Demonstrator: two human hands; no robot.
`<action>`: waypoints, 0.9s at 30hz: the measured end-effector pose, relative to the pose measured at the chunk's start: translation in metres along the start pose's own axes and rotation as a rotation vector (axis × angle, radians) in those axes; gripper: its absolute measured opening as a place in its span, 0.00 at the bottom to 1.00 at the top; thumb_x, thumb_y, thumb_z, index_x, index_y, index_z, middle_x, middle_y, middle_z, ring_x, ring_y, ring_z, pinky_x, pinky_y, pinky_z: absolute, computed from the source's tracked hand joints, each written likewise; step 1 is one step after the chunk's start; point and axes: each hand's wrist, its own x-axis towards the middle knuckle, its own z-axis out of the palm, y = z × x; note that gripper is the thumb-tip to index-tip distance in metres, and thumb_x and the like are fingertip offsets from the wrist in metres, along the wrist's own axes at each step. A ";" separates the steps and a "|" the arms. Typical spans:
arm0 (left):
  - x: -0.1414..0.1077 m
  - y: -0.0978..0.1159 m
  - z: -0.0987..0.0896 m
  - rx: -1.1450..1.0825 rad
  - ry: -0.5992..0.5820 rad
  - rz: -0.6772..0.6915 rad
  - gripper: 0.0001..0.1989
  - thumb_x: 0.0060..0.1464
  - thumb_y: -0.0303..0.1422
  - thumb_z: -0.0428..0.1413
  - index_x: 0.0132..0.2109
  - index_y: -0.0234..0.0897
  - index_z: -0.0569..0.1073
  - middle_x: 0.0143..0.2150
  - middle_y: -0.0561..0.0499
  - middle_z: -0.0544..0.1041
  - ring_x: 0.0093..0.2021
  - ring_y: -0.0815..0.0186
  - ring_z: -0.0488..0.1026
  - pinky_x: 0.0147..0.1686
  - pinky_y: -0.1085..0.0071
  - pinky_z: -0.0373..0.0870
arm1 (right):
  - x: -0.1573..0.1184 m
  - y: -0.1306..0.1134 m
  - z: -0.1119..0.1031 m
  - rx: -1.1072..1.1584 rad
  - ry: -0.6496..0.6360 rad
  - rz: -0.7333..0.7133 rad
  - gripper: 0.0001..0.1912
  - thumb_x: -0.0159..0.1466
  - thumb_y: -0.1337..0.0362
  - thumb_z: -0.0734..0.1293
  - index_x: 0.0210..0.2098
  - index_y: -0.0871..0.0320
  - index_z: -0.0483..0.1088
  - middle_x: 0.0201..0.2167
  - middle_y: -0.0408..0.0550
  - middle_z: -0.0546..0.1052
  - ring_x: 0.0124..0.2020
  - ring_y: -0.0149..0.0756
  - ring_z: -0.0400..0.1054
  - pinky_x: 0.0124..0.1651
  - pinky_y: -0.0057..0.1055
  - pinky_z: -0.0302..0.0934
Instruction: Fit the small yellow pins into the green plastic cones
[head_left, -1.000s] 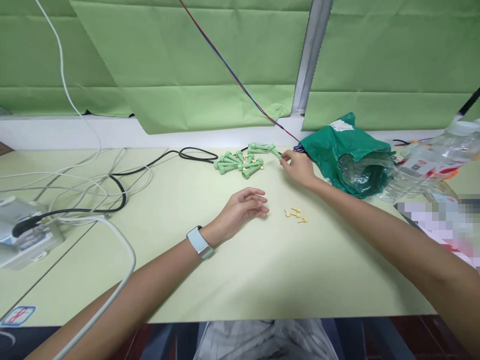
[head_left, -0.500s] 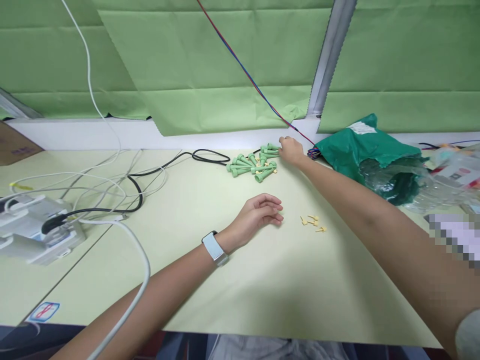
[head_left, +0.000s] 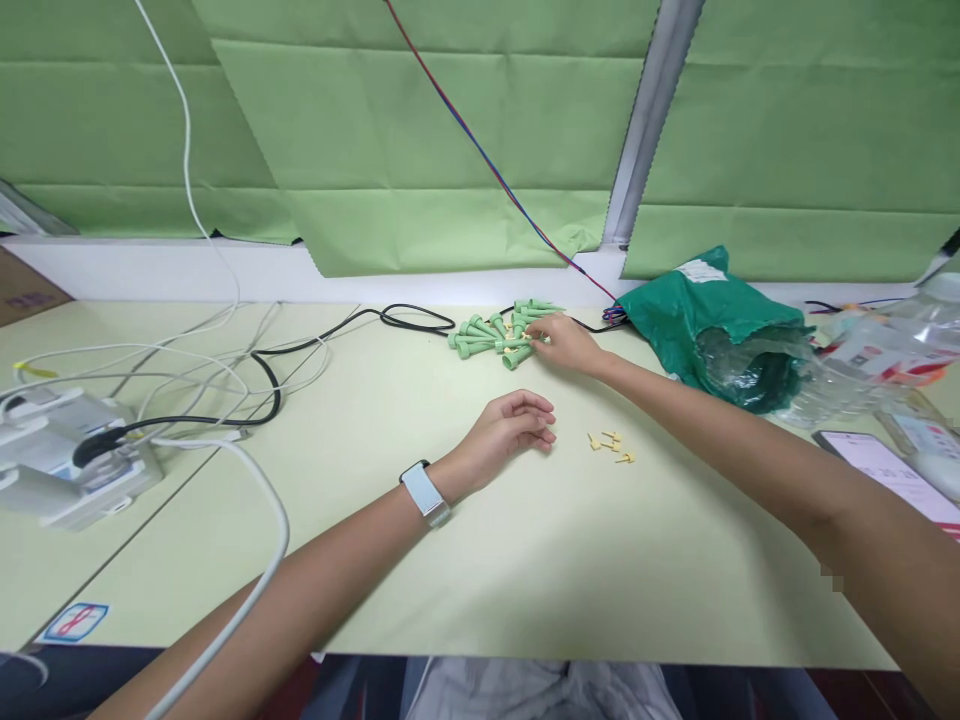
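Observation:
At the back of the table lies a pile of green cone-headed pieces with narrow stems (head_left: 474,348), with small yellow bits showing among them. My right hand (head_left: 564,343) reaches into the right side of this pile, thumb and fingers pinched together at its edge; whatever is between the fingertips is too small to make out. My left hand (head_left: 510,432) rests on its side on the table, holding nothing, its fingers loosely curved and apart. To the right of it are several small yellow pegs (head_left: 611,446) in a loose group.
A torn green plastic bag (head_left: 675,310) lies behind my right forearm, near a clear plastic bottle (head_left: 922,330) and a phone (head_left: 885,470). At the left, a white power strip (head_left: 97,470) sits among tangled cables. A thick white cable (head_left: 281,520) crosses over my left forearm.
My right hand has come from the far right end of the green pile toward me and to the left, onto the pile's near right side. The left hand stays in place.

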 end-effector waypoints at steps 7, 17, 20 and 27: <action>0.000 0.000 -0.001 0.007 0.000 -0.003 0.11 0.52 0.29 0.67 0.42 0.32 0.75 0.39 0.47 0.76 0.35 0.65 0.78 0.40 0.64 0.75 | 0.015 0.000 -0.003 -0.085 -0.078 -0.025 0.12 0.67 0.71 0.65 0.42 0.59 0.82 0.42 0.56 0.81 0.49 0.48 0.70 0.47 0.36 0.61; 0.001 -0.001 -0.002 -0.001 0.048 0.023 0.16 0.58 0.36 0.66 0.49 0.33 0.75 0.41 0.46 0.77 0.35 0.65 0.78 0.40 0.63 0.77 | -0.044 -0.033 -0.044 0.463 0.327 0.285 0.05 0.61 0.70 0.71 0.34 0.60 0.81 0.33 0.49 0.83 0.33 0.38 0.75 0.41 0.33 0.66; 0.002 -0.001 0.000 0.004 0.120 0.065 0.18 0.59 0.41 0.65 0.50 0.33 0.75 0.42 0.45 0.78 0.34 0.65 0.78 0.41 0.63 0.78 | -0.087 -0.069 -0.049 0.582 0.384 0.247 0.05 0.62 0.66 0.71 0.35 0.58 0.80 0.34 0.48 0.83 0.35 0.38 0.76 0.41 0.33 0.68; 0.001 0.000 0.004 0.038 0.051 0.091 0.12 0.60 0.39 0.63 0.38 0.34 0.72 0.35 0.47 0.79 0.35 0.65 0.78 0.43 0.66 0.75 | -0.154 -0.123 -0.040 0.862 0.201 0.361 0.09 0.65 0.58 0.72 0.33 0.57 0.78 0.31 0.46 0.80 0.33 0.36 0.73 0.38 0.32 0.65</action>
